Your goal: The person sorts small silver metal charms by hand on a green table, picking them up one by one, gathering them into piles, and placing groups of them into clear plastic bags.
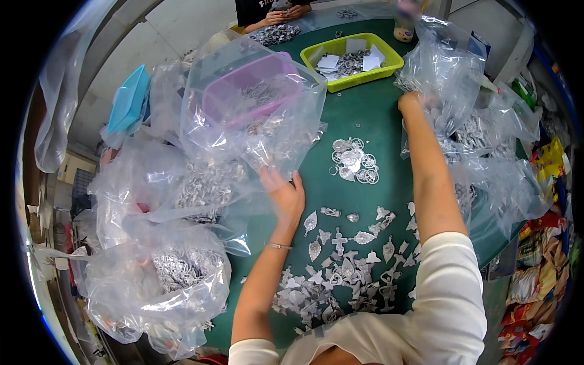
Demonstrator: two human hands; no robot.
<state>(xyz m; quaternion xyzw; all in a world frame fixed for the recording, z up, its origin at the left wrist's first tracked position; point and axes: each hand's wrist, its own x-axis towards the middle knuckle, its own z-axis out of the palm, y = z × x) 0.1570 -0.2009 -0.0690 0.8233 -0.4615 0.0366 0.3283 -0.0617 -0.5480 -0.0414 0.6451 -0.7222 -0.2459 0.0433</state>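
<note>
My left hand [283, 193] rests at the lower edge of a clear plastic bag [201, 131], fingers stretched out and thumb apart, the fingertips partly veiled by the film. My right hand [415, 102] reaches to the far right, into a clear bag [439, 79] of silvery metal pieces; its fingers are hidden by plastic. Between the hands lies a small pile of round, silvery openwork pendants [351, 159]. Nearer to me, many loose metal charms [340, 274], among them leaf shapes and a cross [339, 241], spread over the green tabletop [377, 115].
A lime-green tray [365, 77] with metal pieces and white cards stands at the back. Behind plastic sits a purple basket [210, 100]; a blue basket [128, 100] is farther left. More filled bags [182, 267] crowd the left side. Across the table, another person's hands [277, 17] hold something small.
</note>
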